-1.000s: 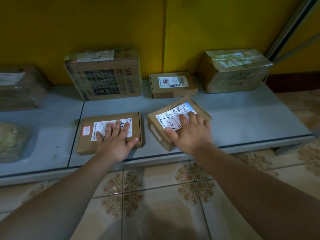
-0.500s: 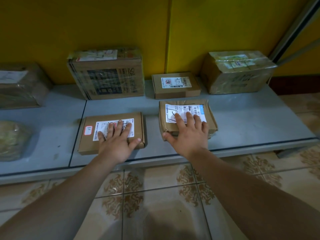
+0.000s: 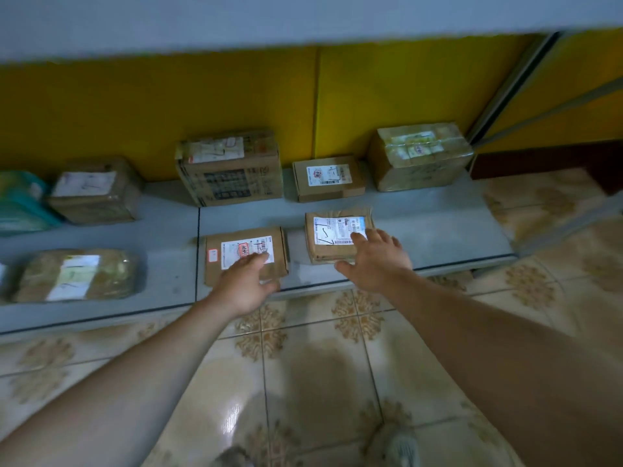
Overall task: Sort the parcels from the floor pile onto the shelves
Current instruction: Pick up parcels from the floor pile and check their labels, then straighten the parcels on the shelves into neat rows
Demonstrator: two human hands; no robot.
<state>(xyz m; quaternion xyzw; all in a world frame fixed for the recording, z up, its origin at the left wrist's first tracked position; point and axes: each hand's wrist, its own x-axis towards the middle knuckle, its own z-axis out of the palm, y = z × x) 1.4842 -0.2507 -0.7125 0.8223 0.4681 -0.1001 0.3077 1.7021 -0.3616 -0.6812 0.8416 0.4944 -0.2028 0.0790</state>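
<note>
Two flat cardboard parcels lie near the front edge of the low grey shelf (image 3: 438, 230). The left parcel (image 3: 222, 267) has a white label with a red stamp; my left hand (image 3: 244, 284) hovers over its near edge with fingertips on the label, fingers relaxed. The right parcel (image 3: 332, 242) is wrapped in tape with a white and blue label; my right hand (image 3: 374, 261) is spread at its near right corner, fingertips touching the label, thumb out to the left.
Along the yellow wall stand a tall box (image 3: 232, 170), a small flat box (image 3: 328, 178) and a taped box (image 3: 419, 156). Further left lie a wrapped parcel (image 3: 79, 274), another box (image 3: 92, 190) and a teal bag (image 3: 18, 203). An upper shelf edge (image 3: 303, 25) overhangs. Tiled floor in front.
The right parcel was turned square and pushed back on the shelf. Both hands have since slid back toward the near edges of their parcels, and the view has pulled back.
</note>
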